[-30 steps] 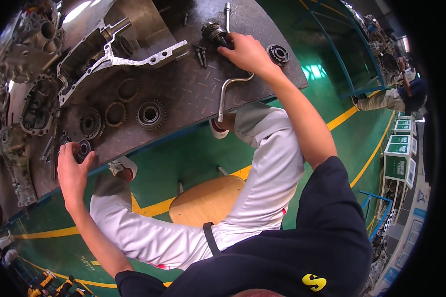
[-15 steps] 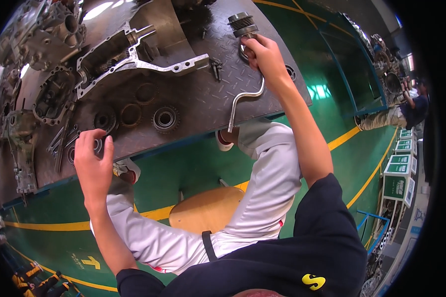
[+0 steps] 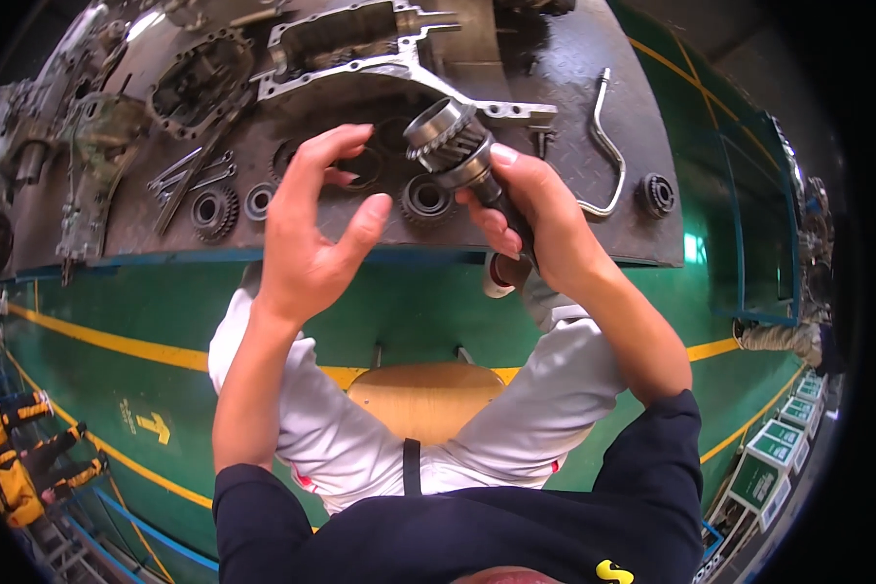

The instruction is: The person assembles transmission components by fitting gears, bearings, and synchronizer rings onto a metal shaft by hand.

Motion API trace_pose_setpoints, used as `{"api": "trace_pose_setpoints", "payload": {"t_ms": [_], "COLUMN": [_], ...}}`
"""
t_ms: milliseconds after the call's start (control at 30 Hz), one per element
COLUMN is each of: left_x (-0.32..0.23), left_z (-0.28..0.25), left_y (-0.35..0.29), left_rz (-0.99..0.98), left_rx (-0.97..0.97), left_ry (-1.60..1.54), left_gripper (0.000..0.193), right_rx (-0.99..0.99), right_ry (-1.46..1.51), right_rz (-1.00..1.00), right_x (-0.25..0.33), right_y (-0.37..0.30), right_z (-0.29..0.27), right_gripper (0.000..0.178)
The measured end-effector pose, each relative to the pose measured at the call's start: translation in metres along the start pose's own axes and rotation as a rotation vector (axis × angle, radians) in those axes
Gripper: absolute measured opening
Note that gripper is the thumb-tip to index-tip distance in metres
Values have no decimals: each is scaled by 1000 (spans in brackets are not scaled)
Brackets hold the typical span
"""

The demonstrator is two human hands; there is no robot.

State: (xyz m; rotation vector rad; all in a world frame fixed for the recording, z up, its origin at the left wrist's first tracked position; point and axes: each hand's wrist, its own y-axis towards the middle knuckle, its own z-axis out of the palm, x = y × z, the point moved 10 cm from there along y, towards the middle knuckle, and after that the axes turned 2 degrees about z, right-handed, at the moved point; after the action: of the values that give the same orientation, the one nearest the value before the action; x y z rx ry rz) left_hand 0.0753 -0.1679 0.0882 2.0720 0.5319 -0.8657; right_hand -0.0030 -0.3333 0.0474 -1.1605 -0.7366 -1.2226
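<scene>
My right hand (image 3: 547, 216) is wrapped round the dark shaft of a gear shaft (image 3: 450, 146), held tilted above the bench's front edge. Its upper end carries a toothed helical gear and a smooth, shiny metal ring. To the left, my left hand (image 3: 310, 224) is raised with thumb and fingers spread and nothing between them, a short way from the gear. Behind the shaft lies a round gear (image 3: 426, 199) on the bench. Dark rings (image 3: 364, 169) are partly hidden behind my left fingers.
On the metal bench (image 3: 341, 226) stand an opened gearbox housing (image 3: 346, 37), a flat casing (image 3: 200, 83), a bent metal tube (image 3: 613, 146), a small gear (image 3: 658, 195), a toothed bearing (image 3: 214, 212) and several wrenches (image 3: 180, 177). A wooden stool (image 3: 423, 397) is between my legs.
My right hand has brought the gear shaft from the bench's right side to the middle, turning it. My left hand has risen towards it. The view has swung, so the bench sits differently.
</scene>
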Motion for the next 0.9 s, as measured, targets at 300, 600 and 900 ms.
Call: {"api": "trace_pose_setpoints", "payload": {"t_ms": [300, 600, 900], "left_x": [2, -10, -36], "left_z": [8, 4, 3], "left_y": [-3, -13, -14], "left_rz": [7, 98, 368], "left_rx": [103, 173, 72], "left_ry": [-366, -226, -66], "left_gripper": [69, 77, 76], "right_rx": [53, 191, 409], "right_ry": [-252, -289, -490], "right_rz": [79, 28, -105], "right_x": [-11, -13, -7], "right_y": [1, 1, -3], "right_z": [31, 37, 46], "right_gripper": [63, 49, 50]}}
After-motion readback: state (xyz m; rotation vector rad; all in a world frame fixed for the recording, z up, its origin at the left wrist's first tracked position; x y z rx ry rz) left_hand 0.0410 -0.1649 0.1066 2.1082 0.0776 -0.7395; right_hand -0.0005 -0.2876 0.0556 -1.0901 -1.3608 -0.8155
